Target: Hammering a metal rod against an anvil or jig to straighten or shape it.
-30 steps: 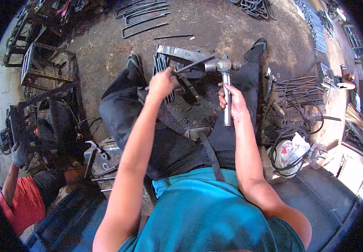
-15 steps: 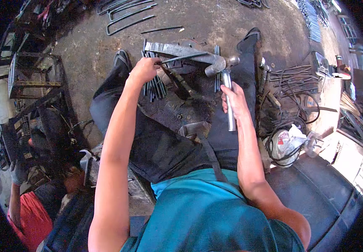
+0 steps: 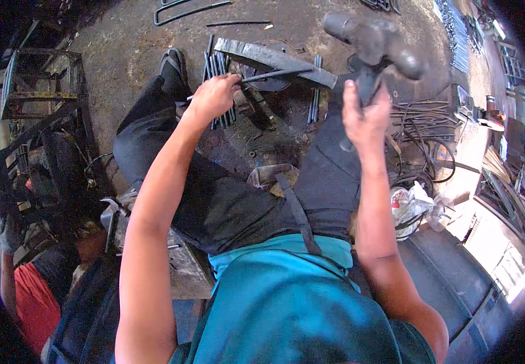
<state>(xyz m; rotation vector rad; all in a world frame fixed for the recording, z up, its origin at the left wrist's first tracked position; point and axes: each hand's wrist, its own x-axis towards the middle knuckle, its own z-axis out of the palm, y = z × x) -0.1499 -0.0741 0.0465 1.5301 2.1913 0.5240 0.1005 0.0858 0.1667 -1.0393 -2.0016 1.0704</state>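
My left hand [image 3: 215, 97] is closed around one end of a thin dark metal rod [image 3: 277, 75]. The rod's other end rests along a thick curved steel bar [image 3: 268, 57] that stands between my feet. Raised to the right of that bar, a hammer [image 3: 372, 42] is gripped by my right hand [image 3: 369, 115]. Its head is blurred by motion and looms large, and part of its handle shows below my fist. A bundle of short rods [image 3: 218, 65] lies partly under my left hand. More short rods [image 3: 316, 91] pass beneath the curved bar's right part.
U-shaped bent rods [image 3: 196, 12] and a straight rod [image 3: 238, 23] lie on the floor ahead. To the right are piled rods [image 3: 423, 121], looped cables [image 3: 447, 167] and a plastic bag [image 3: 413, 203]. A co-worker's red garment [image 3: 32, 297] and a metal frame [image 3: 41, 96] are at left.
My right hand has lifted the hammer up and to the right, away from the curved bar. My left hand keeps hold of the rod on the bar. The view has shifted slightly.
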